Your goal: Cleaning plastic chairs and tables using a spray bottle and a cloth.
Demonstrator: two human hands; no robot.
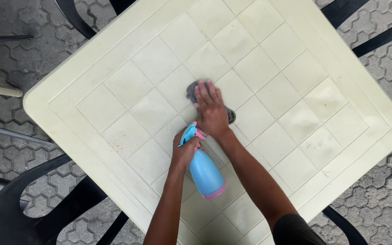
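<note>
Nearest the camera, the person's two forearms reach out over the pale yellow plastic desk point(114, 86), the right one crossing in from a dark sleeve at the lower edge. The left hand point(184, 152) is curled shut around the neck of a light blue spray bottle point(203, 171) with a pink base and pink trigger piece; the bottle lies tilted low over the desk, base toward the person, nozzle pointing away. It looks like light, stiff plastic, probably smooth and a little slippery when wet, so the narrow neck under the trigger is the sound place to grip it. The right hand point(210, 111) lies flat, fingers together and stretched forward, pressing a small grey cloth point(192, 90) onto the desk near its middle, just beside a dark round hole. The cloth looks soft and limp and should bunch under the palm. Black chairs point(32, 213) stand around the desk on hexagonal paving point(5, 59).
</note>
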